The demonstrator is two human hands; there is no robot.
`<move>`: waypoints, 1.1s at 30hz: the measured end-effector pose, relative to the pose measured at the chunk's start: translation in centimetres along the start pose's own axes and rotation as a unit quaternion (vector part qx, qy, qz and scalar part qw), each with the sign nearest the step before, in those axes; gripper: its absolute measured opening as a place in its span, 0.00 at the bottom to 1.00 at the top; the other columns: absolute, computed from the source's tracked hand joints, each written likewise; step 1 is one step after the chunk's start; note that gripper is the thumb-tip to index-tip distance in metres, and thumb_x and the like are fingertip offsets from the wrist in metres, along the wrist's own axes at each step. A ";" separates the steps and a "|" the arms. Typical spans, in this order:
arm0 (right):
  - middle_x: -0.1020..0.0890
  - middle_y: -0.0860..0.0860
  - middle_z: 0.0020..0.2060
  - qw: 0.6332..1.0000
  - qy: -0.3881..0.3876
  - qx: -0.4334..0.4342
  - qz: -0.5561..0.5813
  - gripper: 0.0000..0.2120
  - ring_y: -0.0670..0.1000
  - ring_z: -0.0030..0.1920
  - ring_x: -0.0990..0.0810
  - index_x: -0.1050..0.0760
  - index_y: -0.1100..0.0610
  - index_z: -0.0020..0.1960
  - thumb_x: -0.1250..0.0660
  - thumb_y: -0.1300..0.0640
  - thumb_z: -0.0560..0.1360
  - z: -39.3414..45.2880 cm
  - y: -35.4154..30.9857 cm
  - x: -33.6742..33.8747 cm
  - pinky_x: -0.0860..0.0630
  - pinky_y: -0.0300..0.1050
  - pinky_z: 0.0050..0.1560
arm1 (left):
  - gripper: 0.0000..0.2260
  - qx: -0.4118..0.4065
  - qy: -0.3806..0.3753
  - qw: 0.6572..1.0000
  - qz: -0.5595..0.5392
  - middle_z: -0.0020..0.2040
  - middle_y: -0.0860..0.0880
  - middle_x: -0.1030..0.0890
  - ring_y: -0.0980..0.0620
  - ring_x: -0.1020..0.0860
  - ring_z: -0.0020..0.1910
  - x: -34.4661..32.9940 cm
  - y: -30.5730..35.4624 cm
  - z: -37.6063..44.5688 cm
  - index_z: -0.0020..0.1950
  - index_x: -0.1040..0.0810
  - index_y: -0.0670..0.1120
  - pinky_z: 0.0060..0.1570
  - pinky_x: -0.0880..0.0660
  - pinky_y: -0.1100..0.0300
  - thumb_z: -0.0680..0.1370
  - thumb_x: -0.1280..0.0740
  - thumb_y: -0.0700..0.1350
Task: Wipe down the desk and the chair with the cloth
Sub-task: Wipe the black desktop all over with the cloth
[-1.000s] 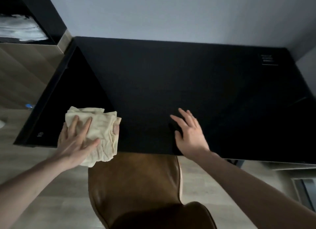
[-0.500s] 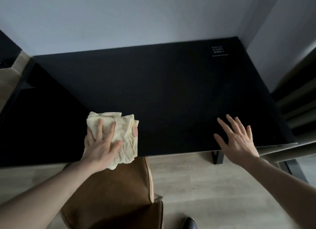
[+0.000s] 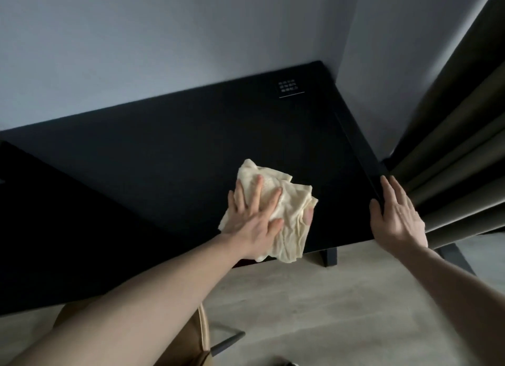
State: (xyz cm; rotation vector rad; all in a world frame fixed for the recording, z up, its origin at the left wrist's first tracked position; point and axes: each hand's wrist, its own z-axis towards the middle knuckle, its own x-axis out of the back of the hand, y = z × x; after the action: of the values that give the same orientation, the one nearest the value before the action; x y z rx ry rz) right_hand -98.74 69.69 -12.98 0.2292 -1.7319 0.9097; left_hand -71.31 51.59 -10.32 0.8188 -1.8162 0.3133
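A crumpled cream cloth (image 3: 291, 201) lies on the black desk (image 3: 169, 158) near its front edge, toward the right end. My left hand (image 3: 252, 215) presses flat on the cloth with fingers spread and straight; the thumb tip shows at the cloth's right side. My right hand (image 3: 397, 215) rests open at the desk's front right corner, fingers straight along the right edge. Only a sliver of the brown leather chair (image 3: 198, 338) shows at the bottom, mostly hidden behind my left forearm.
Grey walls close the desk's back and right side. Dark olive curtains (image 3: 451, 160) hang just right of my right hand. A small white printed label (image 3: 288, 87) sits at the desk's far right. Pale wood floor (image 3: 341, 311) and a black desk leg (image 3: 330, 256) lie below.
My left hand has slid the cloth rightward along the desk's front, from the left part to the right end. My right hand moved right to the desk's corner. The view swung right.
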 end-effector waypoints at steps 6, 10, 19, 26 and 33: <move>0.35 0.43 0.83 0.995 0.070 -0.029 0.065 0.27 0.51 0.81 0.34 0.37 0.47 0.84 0.41 0.53 0.86 -0.2 0.4 -0.8 0.29 0.58 0.73 | 0.32 -0.025 0.011 0.999 0.024 0.79 0.45 0.81 0.29 0.75 0.79 1.3 7.8 6.4 0.84 0.69 0.61 0.79 0.65 0.28 0.86 0.56 0.66; 0.33 0.42 0.82 0.992 0.086 -0.035 0.083 0.26 0.50 0.80 0.33 0.34 0.46 0.83 0.40 0.55 0.85 -0.3 0.2 -0.8 0.29 0.56 0.72 | 0.31 -0.050 0.037 0.996 0.065 0.81 0.44 0.78 0.30 0.76 0.78 2.5 10.4 9.2 0.85 0.67 0.59 0.78 0.66 0.28 0.86 0.56 0.65; 0.33 0.42 0.82 0.994 0.087 -0.027 0.064 0.28 0.50 0.79 0.32 0.34 0.45 0.83 0.47 0.50 0.83 -0.5 0.1 -0.8 0.29 0.55 0.72 | 0.35 -0.069 0.070 0.992 0.082 0.88 0.52 0.60 0.35 0.62 0.85 1.9 11.5 9.7 0.87 0.57 0.57 0.80 0.59 0.31 0.84 0.55 0.70; 0.40 0.51 0.85 0.997 0.062 0.014 0.032 0.30 0.56 0.84 0.43 0.36 0.50 0.84 0.49 0.47 0.82 -2.9 -3.1 -1.2 0.49 0.64 0.83 | 0.32 -0.049 0.084 0.995 0.034 0.88 0.52 0.59 0.36 0.61 0.85 0.3 7.5 3.8 0.87 0.55 0.57 0.80 0.58 0.32 0.85 0.52 0.66; 0.42 0.51 0.86 0.991 -0.008 0.103 0.082 0.28 0.54 0.85 0.47 0.37 0.49 0.84 0.47 0.44 0.86 -8.7 -14.1 -5.9 0.53 0.61 0.85 | 0.33 -0.005 0.086 0.996 0.006 0.88 0.53 0.60 0.40 0.64 0.85 -1.4 -3.1 -4.2 0.87 0.54 0.58 0.82 0.59 0.34 0.85 0.49 0.65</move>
State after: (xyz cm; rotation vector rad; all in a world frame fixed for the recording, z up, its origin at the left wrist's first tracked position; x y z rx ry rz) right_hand -82.11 64.22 -10.94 0.2315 -1.6895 1.2114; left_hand -65.95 52.18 -10.44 0.7509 -1.6617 0.3716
